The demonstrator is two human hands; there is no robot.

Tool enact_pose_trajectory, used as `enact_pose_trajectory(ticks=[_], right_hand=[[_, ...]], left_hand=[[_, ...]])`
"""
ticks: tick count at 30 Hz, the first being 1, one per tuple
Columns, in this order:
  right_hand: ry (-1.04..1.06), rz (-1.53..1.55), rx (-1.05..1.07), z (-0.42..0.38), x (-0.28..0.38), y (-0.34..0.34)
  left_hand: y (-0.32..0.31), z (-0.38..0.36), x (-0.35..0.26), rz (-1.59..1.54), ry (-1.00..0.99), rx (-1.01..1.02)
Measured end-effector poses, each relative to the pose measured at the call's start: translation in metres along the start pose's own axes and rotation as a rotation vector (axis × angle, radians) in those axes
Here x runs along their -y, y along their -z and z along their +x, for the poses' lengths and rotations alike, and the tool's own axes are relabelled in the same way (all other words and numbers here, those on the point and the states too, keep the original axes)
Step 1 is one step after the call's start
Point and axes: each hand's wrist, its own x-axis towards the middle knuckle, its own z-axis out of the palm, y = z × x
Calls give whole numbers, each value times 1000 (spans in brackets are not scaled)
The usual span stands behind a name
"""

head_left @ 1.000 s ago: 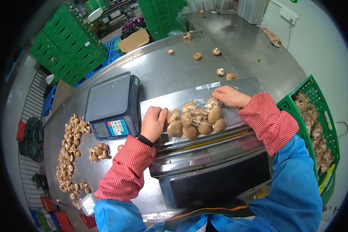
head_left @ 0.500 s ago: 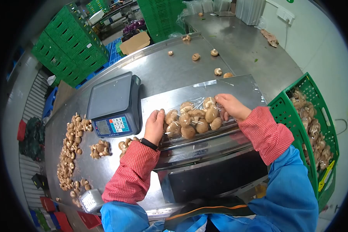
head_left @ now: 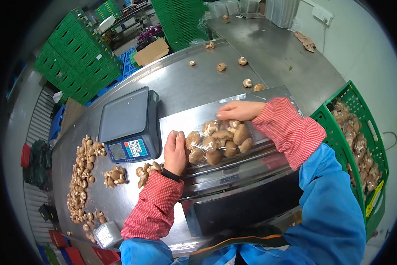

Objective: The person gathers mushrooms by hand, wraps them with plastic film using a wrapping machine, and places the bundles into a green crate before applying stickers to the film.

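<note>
Brown mushrooms in a pack under clear film (head_left: 214,142) rest on the front edge of a metal wrapping plate (head_left: 180,115). My left hand (head_left: 175,152) is closed on the pack's left end, thumb and fingers together. My right hand (head_left: 240,110) lies over the pack's back right part, its fingers bent down at the film; whether it pinches the film is hidden. Left of the plate stands a scale (head_left: 128,123) with nothing on its tray. Small mushroom clusters (head_left: 115,176) lie in front of the scale.
A long pile of loose mushrooms (head_left: 80,176) lies at the left, near a clear plastic tray (head_left: 106,234). Several single mushrooms (head_left: 221,66) lie behind the plate. At the right stands a green crate (head_left: 355,163) with wrapped packs. Stacked green crates (head_left: 77,57) stand back left.
My right hand has left the pack's right end and moved left and back over its top. My left hand stays at the left end. The view has shifted slightly.
</note>
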Motion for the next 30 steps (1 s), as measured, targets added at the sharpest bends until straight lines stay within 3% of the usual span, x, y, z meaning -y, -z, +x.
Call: enact_pose_trajectory(ticks=[1,4,7,12,16,18,20,21,22,25,28,30], right_hand=[[29,-50,-57,-1,-15,-1],[-165,374,-124,-29,-41,-11],[-96,721,-277,-66,-28,-42],[-168,548,-601,-69,-25,-60],[-100,476,-802,-68,-15,-72],[10,401,-941,-82,-11,-87],[37,396,-963,-111,4,-109],[36,371,-957,-132,19,-121],[36,349,-953,-150,29,-135],[-40,292,-951,-188,28,-186],[-119,274,-931,-198,17,-225],[-127,168,-945,-192,-3,-240]], left_hand=[[-1,1,3,15,-10,-2],[-2,-1,-3,71,44,16],[1,5,10,125,89,45],[0,16,25,273,34,83],[-8,16,1,-90,356,51],[-5,-2,-25,-96,340,79],[-2,-30,-46,-154,318,116],[0,-54,-80,6,312,151],[6,-76,-85,231,84,183],[10,-144,-71,71,398,132],[3,-193,-37,6,386,71],[-1,-207,-16,193,268,49]])
